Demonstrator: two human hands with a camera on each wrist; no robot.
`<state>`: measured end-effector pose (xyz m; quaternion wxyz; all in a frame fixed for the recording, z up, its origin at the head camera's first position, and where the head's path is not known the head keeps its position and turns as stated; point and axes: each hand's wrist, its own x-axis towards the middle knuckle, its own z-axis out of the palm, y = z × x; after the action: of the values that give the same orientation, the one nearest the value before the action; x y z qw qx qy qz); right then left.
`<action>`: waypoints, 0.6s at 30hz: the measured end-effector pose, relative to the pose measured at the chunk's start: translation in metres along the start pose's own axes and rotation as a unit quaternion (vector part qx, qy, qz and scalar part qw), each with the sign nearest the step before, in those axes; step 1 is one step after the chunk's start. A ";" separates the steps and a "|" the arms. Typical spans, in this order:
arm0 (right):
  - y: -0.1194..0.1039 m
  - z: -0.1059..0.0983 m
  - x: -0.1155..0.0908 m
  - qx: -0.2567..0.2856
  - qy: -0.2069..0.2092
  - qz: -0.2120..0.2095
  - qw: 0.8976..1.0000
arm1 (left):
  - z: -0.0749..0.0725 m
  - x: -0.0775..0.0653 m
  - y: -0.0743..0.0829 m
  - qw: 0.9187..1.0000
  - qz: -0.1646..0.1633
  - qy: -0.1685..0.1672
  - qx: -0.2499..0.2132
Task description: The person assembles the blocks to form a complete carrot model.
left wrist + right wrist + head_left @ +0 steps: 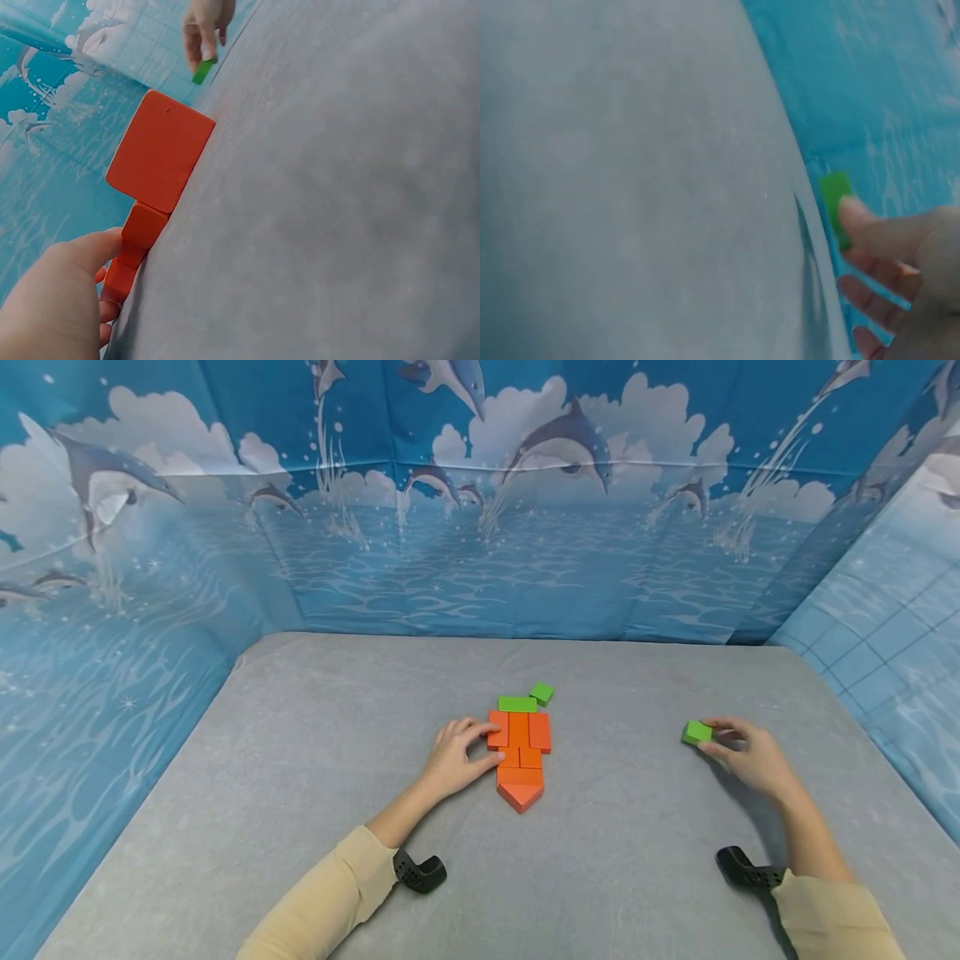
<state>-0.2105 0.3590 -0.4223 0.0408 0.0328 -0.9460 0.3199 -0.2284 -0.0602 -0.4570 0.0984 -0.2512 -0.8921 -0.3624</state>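
Note:
Flat on the table lies a figure of orange and red-orange blocks [519, 728], with a triangular block [520, 796] at its near end and a green rectangular block [517, 703] at its far end. My left hand [459, 757] rests against the figure's left side, thumb and fingertips touching the orange blocks. In the left wrist view, the thumb lies on a side of the orange blocks [145, 225]; some fingers are partly hidden behind them. Off to the right, my right hand [746, 756] pinches a small green block [697, 732] between thumb and fingers, seemingly just above the table.
Another small green block [542, 693] sits at an angle by the figure's far right corner. A grey cloth covers the table [337, 710]. Dolphin-printed curtains [480, 568] rise behind and along both sides. Black wrist mounts [422, 873] jut inward from both cuffs.

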 end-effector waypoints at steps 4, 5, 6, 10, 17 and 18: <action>-0.021 0.001 0.017 0.001 -0.009 -0.002 1.000 | 0.000 0.000 -0.001 1.000 0.000 0.002 0.002; -0.026 0.002 0.023 0.005 -0.013 -0.006 1.000 | 0.000 0.000 -0.001 1.000 0.000 0.002 0.002; -0.032 0.003 0.029 0.009 -0.018 -0.007 1.000 | 0.000 0.000 -0.001 1.000 -0.001 0.001 0.002; -0.058 0.014 0.052 0.028 -0.035 -0.030 0.999 | -0.001 0.000 -0.001 1.000 -0.003 -0.002 0.002; -0.097 0.039 0.089 0.067 -0.087 -0.069 0.992 | -0.001 0.000 -0.001 1.000 0.000 -0.002 0.006; -0.102 0.043 0.093 0.069 -0.092 -0.076 0.990 | -0.001 0.000 -0.001 1.000 -0.001 -0.003 0.005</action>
<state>-0.2967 0.2482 -0.3859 -0.0247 0.1367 -0.9161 0.3762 -0.2290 -0.0615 -0.4572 0.0966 -0.2512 -0.8946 -0.3568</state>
